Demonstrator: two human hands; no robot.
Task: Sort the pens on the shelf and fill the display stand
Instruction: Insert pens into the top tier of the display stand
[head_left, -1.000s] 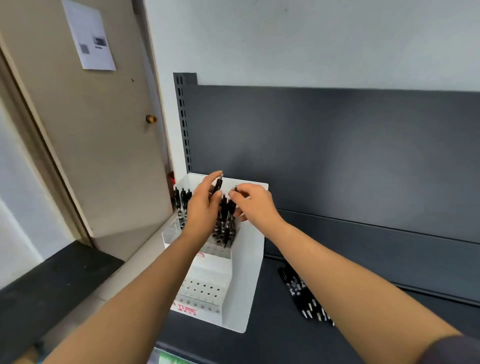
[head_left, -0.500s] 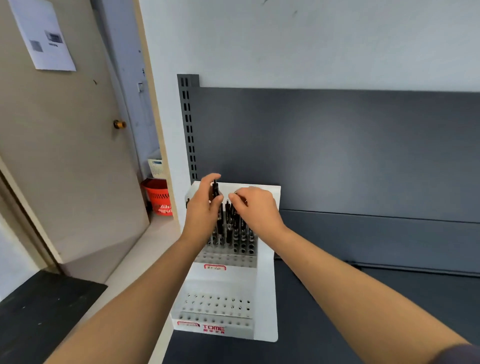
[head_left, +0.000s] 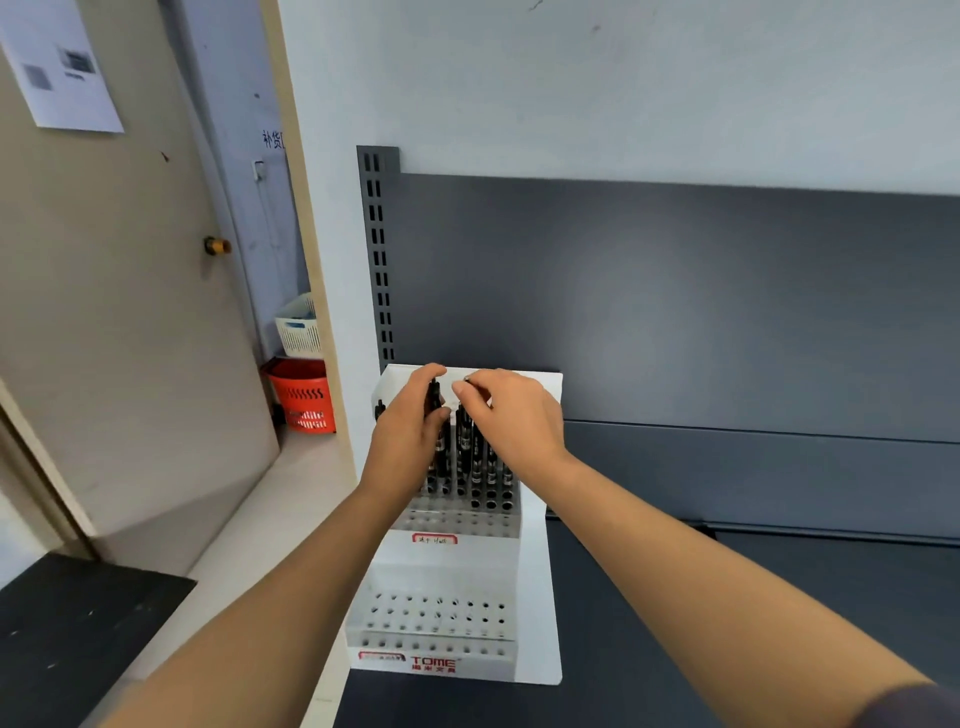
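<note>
Nearest you, the white display stand (head_left: 540, 597) shows bare holes (head_left: 436, 613) in its lower tier; beyond, at the upper tier, your left hand (head_left: 410, 436) pinches a black pen (head_left: 432, 397), likely light, stiff and slick, by its upper barrel, while your right hand (head_left: 511, 415) nips a second pen (head_left: 462, 423) by its top among the standing pens (head_left: 491, 467).

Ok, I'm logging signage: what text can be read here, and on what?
"TOME": red, on the display stand's front edge.
"补货": blue writing on the wall, cut off on the right.
Too blurred: the stand's red-bordered labels, small print under TOME, the sheet on the door, white print on the red basket.
</note>
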